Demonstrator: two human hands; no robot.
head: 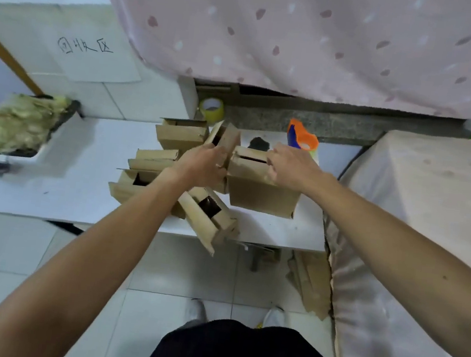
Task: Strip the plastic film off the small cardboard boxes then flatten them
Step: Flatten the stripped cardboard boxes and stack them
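Pale floor tiles [181,269] underfoot; pink petal-print cloth [305,32] hanging above; grey stone ledge [338,124] behind low white table [49,185]; cream-covered furniture [414,230] at right.

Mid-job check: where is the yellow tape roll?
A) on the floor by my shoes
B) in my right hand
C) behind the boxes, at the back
C: the tape roll stands behind the boxes, free of the left hand and right hand, which both grip a box.

Brown cardboard boxes [153,162] crowd the middle of the white table [49,185] — flaps loose. The big box [262,195] stands at the right, a narrow box [228,139] on end beside it, a back box [178,138] behind; the front box [207,225] tilts over the near edge, dark inside showing.
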